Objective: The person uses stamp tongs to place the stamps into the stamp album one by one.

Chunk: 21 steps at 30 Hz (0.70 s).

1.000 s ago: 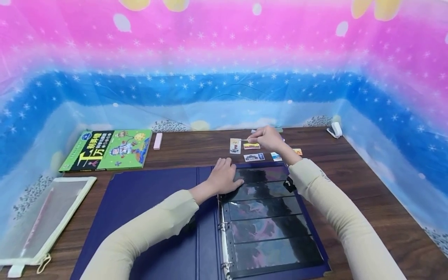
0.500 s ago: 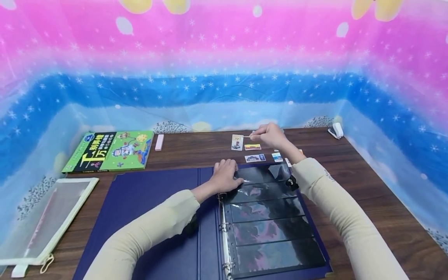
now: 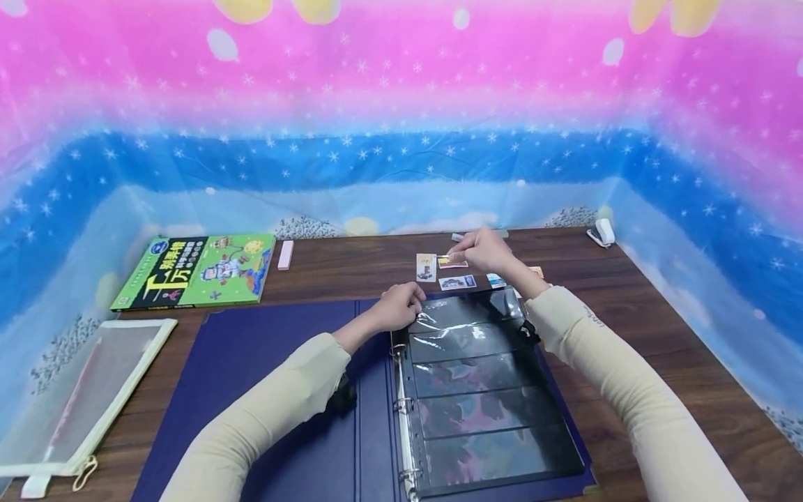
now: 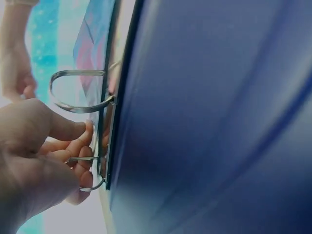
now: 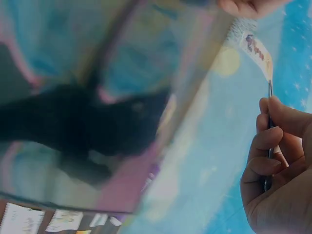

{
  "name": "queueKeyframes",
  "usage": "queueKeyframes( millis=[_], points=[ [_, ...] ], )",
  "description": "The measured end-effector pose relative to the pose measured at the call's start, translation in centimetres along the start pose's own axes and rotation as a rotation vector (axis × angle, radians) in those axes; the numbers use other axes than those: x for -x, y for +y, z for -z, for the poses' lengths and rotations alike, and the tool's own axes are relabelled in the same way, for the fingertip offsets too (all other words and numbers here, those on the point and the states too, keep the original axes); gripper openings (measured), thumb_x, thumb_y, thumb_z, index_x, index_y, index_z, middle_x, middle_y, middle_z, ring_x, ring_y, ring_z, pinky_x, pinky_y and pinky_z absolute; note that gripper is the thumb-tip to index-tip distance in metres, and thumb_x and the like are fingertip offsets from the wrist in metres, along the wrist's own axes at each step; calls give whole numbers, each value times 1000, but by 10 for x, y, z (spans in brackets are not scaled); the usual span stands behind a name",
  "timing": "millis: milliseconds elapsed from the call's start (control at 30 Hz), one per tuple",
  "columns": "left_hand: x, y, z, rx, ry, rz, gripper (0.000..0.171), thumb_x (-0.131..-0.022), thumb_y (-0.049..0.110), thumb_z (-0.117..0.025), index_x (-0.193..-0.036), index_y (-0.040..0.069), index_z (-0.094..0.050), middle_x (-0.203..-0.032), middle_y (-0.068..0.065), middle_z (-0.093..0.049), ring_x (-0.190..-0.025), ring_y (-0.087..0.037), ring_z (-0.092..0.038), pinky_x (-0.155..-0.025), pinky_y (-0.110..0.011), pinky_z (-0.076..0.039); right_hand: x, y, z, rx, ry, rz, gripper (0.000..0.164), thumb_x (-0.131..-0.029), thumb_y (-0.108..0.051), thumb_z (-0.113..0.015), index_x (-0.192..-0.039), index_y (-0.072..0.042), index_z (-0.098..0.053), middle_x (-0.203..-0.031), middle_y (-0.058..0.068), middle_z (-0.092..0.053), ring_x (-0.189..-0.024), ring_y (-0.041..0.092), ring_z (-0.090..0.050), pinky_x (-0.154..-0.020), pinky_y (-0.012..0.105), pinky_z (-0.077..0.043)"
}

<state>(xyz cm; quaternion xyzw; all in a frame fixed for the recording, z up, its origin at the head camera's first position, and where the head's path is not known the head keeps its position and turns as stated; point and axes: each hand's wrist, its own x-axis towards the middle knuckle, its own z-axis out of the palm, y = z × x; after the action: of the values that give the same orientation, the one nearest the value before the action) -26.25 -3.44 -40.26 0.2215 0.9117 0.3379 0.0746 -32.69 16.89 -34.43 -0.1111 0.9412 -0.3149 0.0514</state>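
Note:
My right hand [image 3: 483,249] grips metal tweezers [image 5: 270,88], best seen in the right wrist view. Their tips hold a small picture stamp [image 5: 257,52], raised off the tabletop. At the top left corner of the black pocket page [image 3: 483,411], my left hand [image 3: 399,307] pinches the page edge between thumb and fingers, near the metal rings [image 4: 80,108]. The page belongs to an open navy ring album [image 3: 282,418]. Beyond the album's top edge lie more stamps, including a car stamp [image 3: 457,282] and a yellow-and-red stamp [image 3: 453,263] partly behind my right hand.
A green book [image 3: 201,272] and a pink-and-white bar [image 3: 285,255] lie at the back left. Nearer is a mesh zip pouch [image 3: 100,390] with a pencil-like stick inside. A white stapler [image 3: 602,233] stands at the back right. Printed cloth walls surround the table.
My right hand lifted the stamp with the tweezers, then came slightly nearer the album. My left hand changed from lying flat on the page to pinching its top corner, which has risen a little.

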Motion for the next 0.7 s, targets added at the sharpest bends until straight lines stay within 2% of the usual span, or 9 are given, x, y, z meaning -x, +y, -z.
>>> queueKeyframes(
  millis=[100, 200, 267, 333, 400, 500, 600, 700],
  points=[
    [-3, 1, 2, -11, -16, 18, 17, -88, 3, -51, -100, 1, -64, -92, -10, -71, -96, -25, -63, -96, -48, -37, 3, 5, -5, 21, -41, -23, 22, -84, -25, -66, -99, -11, -74, -110, 11, -68, -95, 25, -61, -69, 28, -42],
    [-5, 2, 2, -14, -8, 19, 18, -87, 2, -51, -95, 3, -67, -91, -8, -71, -93, -22, -64, -93, -45, -39, 5, 10, -7, 16, -58, -38, 22, -83, -26, -67, -98, -11, -74, -110, 10, -69, -100, 24, -61, -76, 29, -45],
    [-4, 1, 2, -9, 6, 18, 18, -87, 3, -50, -93, 4, -67, -89, -8, -71, -90, -21, -64, -91, -43, -40, 5, 12, -8, -2, -72, -38, 22, -82, -26, -68, -97, -10, -74, -109, 10, -70, -94, 19, -62, -77, 28, -45],
    [-4, 2, 2, -4, 26, 9, 16, -87, 3, -50, -91, 4, -66, -87, -7, -70, -86, -20, -63, -90, -43, -40, 5, 13, -9, -27, -88, -36, 22, -81, -23, -69, -95, -8, -75, -104, 11, -71, -74, 13, -58, -68, 24, -42],
    [-3, 2, 1, 1, 39, 4, 15, -88, 6, -51, -90, 4, -65, -85, -7, -69, -83, -20, -61, -91, -44, -39, 5, 15, -10, -57, -115, -43, 21, -80, -20, -69, -94, -6, -74, -96, 10, -73, -58, 7, -47, -58, 22, -36],
    [-2, 2, 0, 14, 55, 1, 14, -91, 10, -52, -89, 4, -64, -81, -6, -67, -80, -19, -58, -92, -46, -36, 6, 18, -12, -81, -153, -53, 21, -78, -17, -70, -93, -4, -74, -82, 7, -71, -49, 6, -36, -49, 21, -30],
    [0, 2, -1, 26, 63, 5, 14, -92, 12, -52, -88, 5, -64, -81, -6, -63, -79, -18, -54, -90, -44, -35, 7, 19, -16, -32, -176, -30, 21, -77, -18, -71, -92, -5, -75, -83, 4, -71, -57, 6, -44, -53, 21, -34],
    [1, 0, -2, 37, 72, 3, 14, -92, 12, -52, -86, 5, -63, -86, -7, -58, -83, -18, -51, -85, -41, -32, 7, 19, -20, 8, -187, 2, 19, -77, -20, -71, -90, -7, -76, -94, 8, -73, -68, 8, -51, -58, 21, -37]
  ],
)
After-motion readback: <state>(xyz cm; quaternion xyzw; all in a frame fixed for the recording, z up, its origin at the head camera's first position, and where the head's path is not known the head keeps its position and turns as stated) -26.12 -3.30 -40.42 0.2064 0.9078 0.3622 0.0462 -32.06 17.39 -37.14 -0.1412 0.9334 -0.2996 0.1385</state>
